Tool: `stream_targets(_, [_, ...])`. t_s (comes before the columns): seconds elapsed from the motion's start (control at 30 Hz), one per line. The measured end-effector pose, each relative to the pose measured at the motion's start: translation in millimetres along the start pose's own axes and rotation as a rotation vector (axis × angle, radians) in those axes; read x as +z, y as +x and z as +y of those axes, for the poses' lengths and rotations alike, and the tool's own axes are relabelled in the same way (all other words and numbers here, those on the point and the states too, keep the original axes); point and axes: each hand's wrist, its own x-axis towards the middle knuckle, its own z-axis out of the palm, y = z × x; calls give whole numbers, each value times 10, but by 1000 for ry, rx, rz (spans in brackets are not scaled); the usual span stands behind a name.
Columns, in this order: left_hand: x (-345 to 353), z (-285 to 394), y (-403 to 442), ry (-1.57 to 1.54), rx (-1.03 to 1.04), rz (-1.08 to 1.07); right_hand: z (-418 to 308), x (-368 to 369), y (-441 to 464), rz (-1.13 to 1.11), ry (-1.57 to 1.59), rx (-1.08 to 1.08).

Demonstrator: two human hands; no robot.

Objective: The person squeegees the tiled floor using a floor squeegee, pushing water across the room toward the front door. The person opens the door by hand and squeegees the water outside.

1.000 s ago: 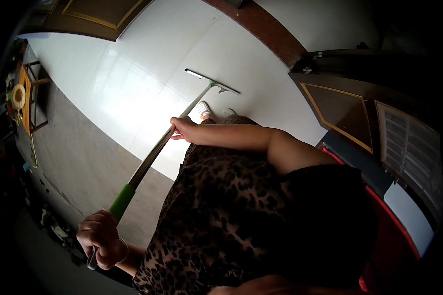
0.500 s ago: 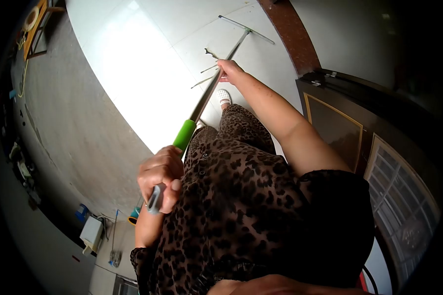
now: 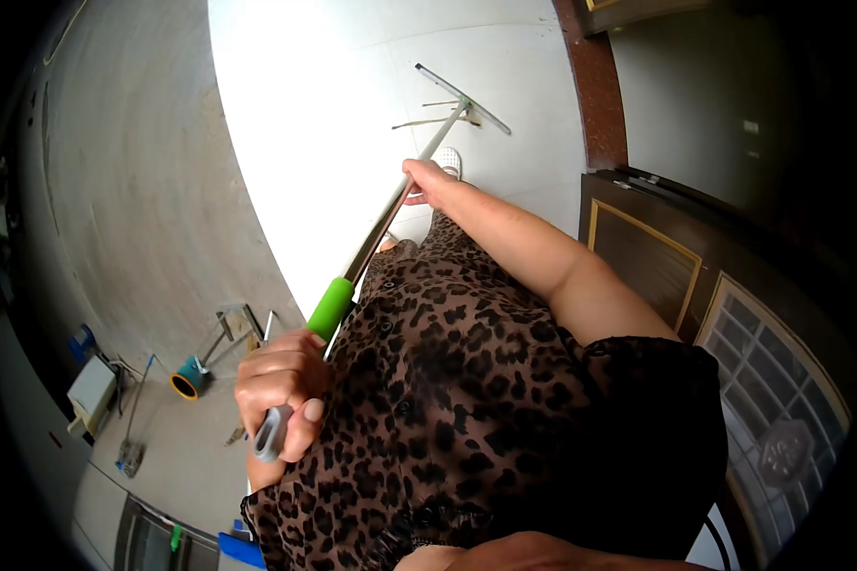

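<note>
A long-handled floor squeegee (image 3: 387, 215) slants across the view. My left hand (image 3: 281, 385) is wrapped round the top of its handle, between the green sleeve (image 3: 329, 308) and the grey end cap (image 3: 271, 434). Farther down, my right hand (image 3: 425, 182) grips the metal pole, its fingers partly hidden. The squeegee blade (image 3: 486, 114) rests on the pale tiled floor (image 3: 533, 86) just beyond a white shoe (image 3: 449, 160). Thin dark strips (image 3: 428, 123) lie beside the blade; what they are is unclear.
To the right stand a dark door panel (image 3: 643, 257) and a latticed panel (image 3: 771, 400), below a red-brown threshold (image 3: 600, 105). Grey concrete (image 3: 152, 162) lies on the left. A teal bucket-like object (image 3: 189, 378), a white box (image 3: 92, 388) and a blue item (image 3: 241, 549) are at lower left.
The view has turned, showing more of the lower-left area. The squeegee blade has come nearer my feet, and the dark strips now lie against it. Both hands keep their hold.
</note>
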Motion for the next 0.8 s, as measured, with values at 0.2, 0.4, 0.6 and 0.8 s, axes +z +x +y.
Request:
stream_targets(0.2, [-83,3,-727,38,8,265,670,636,8,-116,-87,61])
stream_targets(0.4, [-447,384,-1782,134,50,520,1468,1768,-271,-285,-87,145])
stream_targets(0.6, [-272,293,-1949,78,70,435,1461,1598,-286,-323,-100,193])
stream_targets(0.8, [22,-205,-1502,-211,166,456,1033,702,-282,-103,-80,137])
